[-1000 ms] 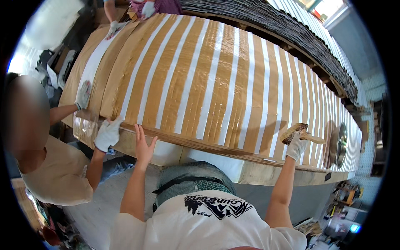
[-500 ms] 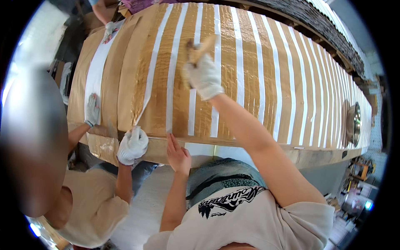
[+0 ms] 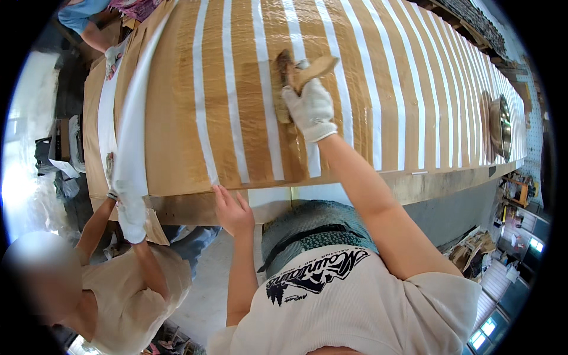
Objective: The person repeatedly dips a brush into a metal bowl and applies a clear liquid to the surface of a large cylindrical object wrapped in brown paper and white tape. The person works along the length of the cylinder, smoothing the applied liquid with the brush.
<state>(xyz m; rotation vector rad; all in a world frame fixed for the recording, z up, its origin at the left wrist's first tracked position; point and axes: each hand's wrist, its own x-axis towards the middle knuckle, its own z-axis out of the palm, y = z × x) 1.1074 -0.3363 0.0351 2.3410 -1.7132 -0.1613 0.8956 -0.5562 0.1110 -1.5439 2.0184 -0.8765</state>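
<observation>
In my gloved right hand is a wide, dark-bristled brush with a pale wooden handle. Its bristles rest against the wet brown paper covering the table, between two white strips. My bare left hand is at the near edge, fingers extended, its fingertips touching the lower end of a white strip. Glossy liquid coats the paper and strips around the brush.
At left, a co-worker's gloved hand holds a lifted white sheet; another person's gloved hand lies at the far left corner. A metal bowl sits at the right. More white strips run along the table.
My right hand has shifted the brush slightly over the paper. My left hand has moved left to another strip's end. The co-worker's near hand has left a narrow strip and now raises the white sheet.
</observation>
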